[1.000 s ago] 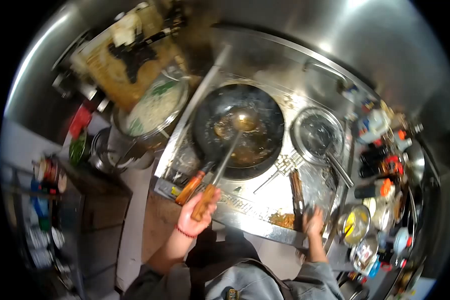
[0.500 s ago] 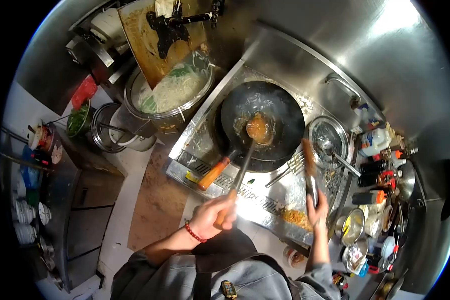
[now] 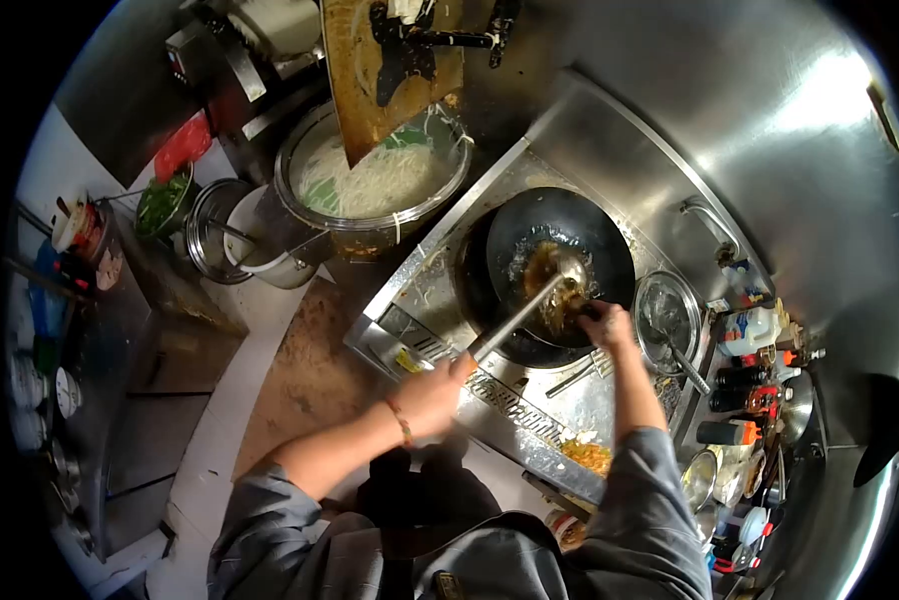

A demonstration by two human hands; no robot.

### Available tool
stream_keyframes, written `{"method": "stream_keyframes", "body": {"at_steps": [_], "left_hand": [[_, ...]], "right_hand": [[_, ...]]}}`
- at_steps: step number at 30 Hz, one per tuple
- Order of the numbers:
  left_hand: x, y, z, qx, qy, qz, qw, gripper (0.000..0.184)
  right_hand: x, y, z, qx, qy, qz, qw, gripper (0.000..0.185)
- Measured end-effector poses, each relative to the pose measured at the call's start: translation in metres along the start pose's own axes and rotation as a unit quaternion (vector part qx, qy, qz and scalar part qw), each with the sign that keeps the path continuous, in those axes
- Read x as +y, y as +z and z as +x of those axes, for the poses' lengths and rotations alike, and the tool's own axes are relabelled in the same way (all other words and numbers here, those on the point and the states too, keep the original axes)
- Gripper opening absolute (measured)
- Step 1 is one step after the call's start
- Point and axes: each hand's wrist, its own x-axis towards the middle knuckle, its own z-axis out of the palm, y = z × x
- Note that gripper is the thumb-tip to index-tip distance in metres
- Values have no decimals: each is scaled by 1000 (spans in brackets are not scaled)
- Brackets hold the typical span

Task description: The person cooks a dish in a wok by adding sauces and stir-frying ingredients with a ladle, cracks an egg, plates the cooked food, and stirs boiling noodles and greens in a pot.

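Observation:
A black wok (image 3: 510,230) sits on the steel stove, with bubbling brown liquid inside. My left hand (image 3: 432,398), a beaded band at its wrist, is closed round the handle of a long metal ladle (image 3: 515,328). The ladle's bowl is in the wok, near the liquid. My right hand (image 3: 610,326) reaches over the wok's near right rim, its fingers closed on a dark brush (image 3: 570,308) whose end is down in the wok. Much of the brush is hidden by the hand and liquid. The wok's handle is mostly hidden behind my left hand.
Right of the wok stands a strainer over a metal bowl (image 3: 667,290). Beyond it are bottles (image 3: 740,376). Orange food scraps (image 3: 588,456) lie at the stove's front edge. A large pot of white noodles (image 3: 370,185) stands at the upper left, below a stained board (image 3: 355,95).
My right hand has picked up the brush from the stove's right side and carried it left into the wok. The ladle's bowl has shifted within the wok. The whole view has turned.

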Motion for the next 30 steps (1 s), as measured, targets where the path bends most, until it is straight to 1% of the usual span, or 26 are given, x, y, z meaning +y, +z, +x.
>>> {"method": "stream_keyframes", "body": {"at_steps": [1,2,3,4,5,7,8,9,10,11,12,13,14,15,16,17,19,20,21,22,23,24,25,27,28,30], "left_hand": [[-13,-12,2,-6,-8,49,999,56],[-33,-14,-9,54,24,48,997,57],[-27,-47,-23,-24,-27,20,999,55],[-40,-51,-38,32,9,-12,999,56],[-54,-50,-55,89,43,-44,994,56],[-71,-40,-73,167,72,-152,971,53],[-69,-44,-85,116,2,-247,962,54],[-76,-35,-93,121,0,-246,962,54],[-85,-20,-101,133,-14,-367,921,55],[-88,-6,-107,143,-26,-484,863,57],[-85,-2,-115,135,-49,-559,817,60],[-89,11,-124,155,-46,-569,806,65],[-93,14,-130,131,-72,-616,773,67],[-97,19,-136,102,-99,-661,736,70],[-107,35,-141,99,-158,-664,724,72],[-112,48,-136,91,-151,-668,723,72],[-117,72,-132,85,-158,-776,605,68],[-123,94,-127,83,-120,-800,581,60],[-127,106,-121,80,-119,-801,581,60],[-128,117,-113,80,-132,-818,554,56],[-127,129,-106,82,-147,-835,525,53],[-129,137,-99,74,-145,-823,544,45],[-133,147,-91,76,-158,-798,576,40],[-153,174,-79,67,-135,-743,652,43],[-152,168,-78,55,-134,-744,652,43],[-149,145,-71,14,-199,-687,699,29]], "right_hand": [[14,34,14,23,-17,50,998,46],[16,40,5,-5,-29,132,991,49],[20,42,-3,-36,-38,214,975,51],[23,21,-13,-66,-36,132,988,53],[78,37,7,-93,-37,160,982,47],[4,-29,-2,-40,25,-46,998,43],[-10,-16,13,5,43,15,999,42],[-21,-1,33,56,57,72,994,41],[-32,23,51,90,41,132,986,39],[-43,36,43,67,46,177,981,41],[-55,48,35,44,53,221,973,42],[-68,59,27,22,63,264,962,44],[-30,73,20,8,-73,220,973,49],[-2,62,-1,-60,-64,203,975,46],[14,35,-11,-74,-79,115,988,44],[17,4,-14,-87,-99,19,991,41],[-12,-26,24,-99,102,-140,980,39],[-27,-19,38,-42,118,-43,991,35],[-26,11,60,25,109,78,991,33],[-26,40,82,87,85,196,973,32],[-42,53,77,67,99,245,962,33],[-60,63,71,49,115,292,948,34],[-104,36,29,-50,195,252,947,35],[-65,-3,-10,-176,61,151,971,36],[-45,-22,-29,-224,-14,110,968,38],[22,-59,-14,-257,22,-9,966,29]]}}
